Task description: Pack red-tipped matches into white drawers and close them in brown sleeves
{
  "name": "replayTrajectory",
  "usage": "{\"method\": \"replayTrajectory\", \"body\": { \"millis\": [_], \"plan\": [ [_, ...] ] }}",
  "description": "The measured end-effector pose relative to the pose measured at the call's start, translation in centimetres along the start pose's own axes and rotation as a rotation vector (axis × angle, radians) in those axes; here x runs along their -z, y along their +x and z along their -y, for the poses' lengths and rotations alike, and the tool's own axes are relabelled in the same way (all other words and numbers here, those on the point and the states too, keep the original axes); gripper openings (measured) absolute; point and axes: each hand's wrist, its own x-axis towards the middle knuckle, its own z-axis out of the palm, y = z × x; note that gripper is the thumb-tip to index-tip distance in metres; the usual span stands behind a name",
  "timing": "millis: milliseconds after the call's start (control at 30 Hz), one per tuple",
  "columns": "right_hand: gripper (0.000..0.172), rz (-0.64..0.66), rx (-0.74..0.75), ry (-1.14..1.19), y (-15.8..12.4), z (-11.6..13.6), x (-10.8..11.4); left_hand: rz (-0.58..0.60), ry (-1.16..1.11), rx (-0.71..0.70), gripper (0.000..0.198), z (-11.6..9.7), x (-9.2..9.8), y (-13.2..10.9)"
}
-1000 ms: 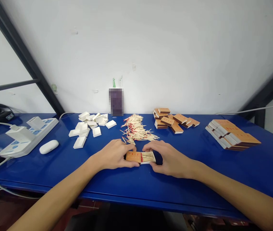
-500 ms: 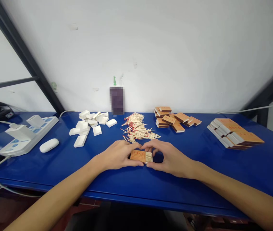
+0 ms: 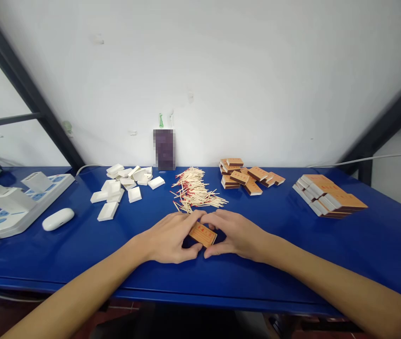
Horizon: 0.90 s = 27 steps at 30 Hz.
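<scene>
Between my hands is an orange matchbox [image 3: 203, 234], its printed face up and its tray no longer showing. My left hand [image 3: 170, 238] curls round the left end, fingers at the far edge and thumb at the near edge. From the right, my right hand [image 3: 237, 238] grips the same matchbox with fingers and thumb. Just beyond my hands lies a heap of loose matches [image 3: 195, 190] with red heads. White matchbox trays [image 3: 114, 188] are scattered to the left. Orange matchbox sleeves [image 3: 248, 178] lie in a loose pile at the back right.
Neatly stacked matchboxes [image 3: 331, 195] stand at the far right. On the left are a white power strip [image 3: 27, 207] with plugs and a white earphone case [image 3: 58, 219]. A pixelated dark rectangle [image 3: 165, 149] is by the wall. The blue table [image 3: 172, 282] ends at a front edge.
The matchbox tray, half out with matches showing, has slid into its sleeve. The box has turned to a slant. The whole view has shifted slightly to the right.
</scene>
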Motion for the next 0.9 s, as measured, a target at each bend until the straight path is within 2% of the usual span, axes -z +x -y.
{"method": "replayTrajectory", "body": {
  "millis": [167, 267, 400, 500, 567, 667, 800, 833, 900],
  "plan": [
    [0.066, 0.018, 0.117, -0.191, 0.2, 0.5, -0.5, 0.004, -0.028, -0.048, 0.042, -0.3, -0.2, 0.1],
    [0.062, 0.06, 0.122, -0.086, 0.1, 0.7, 0.5, -0.044, -0.026, -0.043, 0.042, 0.2, -0.1, 0.1],
    [0.054, 0.192, 0.069, 0.116, -0.3, 0.9, 2.4, -0.136, 0.076, 0.017, 0.039, 1.2, 0.6, -0.1],
    [0.05, 0.209, 0.025, 0.149, -0.5, 1.1, 3.2, -0.207, 0.119, 0.075, 0.035, 2.2, 1.2, -0.4],
    [0.048, 0.135, 0.008, 0.12, -0.6, 1.0, 3.9, -0.268, 0.142, 0.102, 0.033, 3.0, 1.6, -0.7],
    [0.046, -0.118, -0.061, 0.002, -1.5, 0.3, 6.3, -0.341, 0.145, 0.153, 0.031, 4.3, 2.0, -1.2],
    [0.036, -0.526, -0.405, -0.189, -4.6, -2.6, 11.5, -0.337, 0.139, 0.206, 0.03, 5.9, 2.4, -1.7],
    [0.035, -0.607, -0.501, -0.229, -5.6, -3.7, 12.8, -0.324, 0.143, 0.21, 0.03, 6.1, 2.4, -1.7],
    [0.032, -0.686, -0.68, -0.292, -7.7, -5.8, 14.8, -0.307, 0.159, 0.201, 0.03, 6.4, 2.5, -1.5]
  ]
}}
